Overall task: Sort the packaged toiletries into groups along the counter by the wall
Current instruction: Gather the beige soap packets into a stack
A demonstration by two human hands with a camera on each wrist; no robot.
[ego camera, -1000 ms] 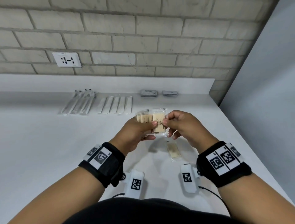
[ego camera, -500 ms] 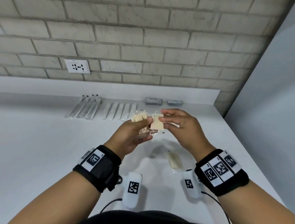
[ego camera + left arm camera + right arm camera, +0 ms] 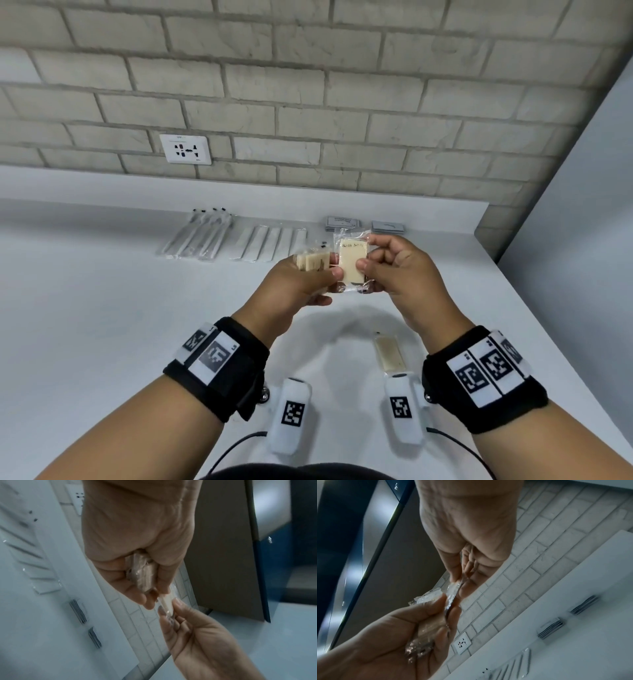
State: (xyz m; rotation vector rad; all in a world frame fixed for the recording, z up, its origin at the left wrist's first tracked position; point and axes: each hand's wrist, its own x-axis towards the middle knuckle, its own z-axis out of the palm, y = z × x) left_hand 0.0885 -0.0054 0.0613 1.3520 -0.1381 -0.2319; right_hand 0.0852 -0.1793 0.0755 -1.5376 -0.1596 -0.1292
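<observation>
Along the counter (image 3: pixel 102 308) by the wall, sorted rows are already lying. Above it, the left hand (image 3: pixel 301 284) is clutching a stack of soap packets (image 3: pixel 312 263), while the right hand (image 3: pixel 394 270) is pinching one soap packet (image 3: pixel 352 263) upright, touching the stack. A last soap (image 3: pixel 388 354) is lying lengthwise toward the wall, nearer the right wrist.

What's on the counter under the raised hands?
One wrapped soap bar lies on the counter, below the right hand, apart from the groups by the wall. Anything directly beneath the forearms is covered.
</observation>
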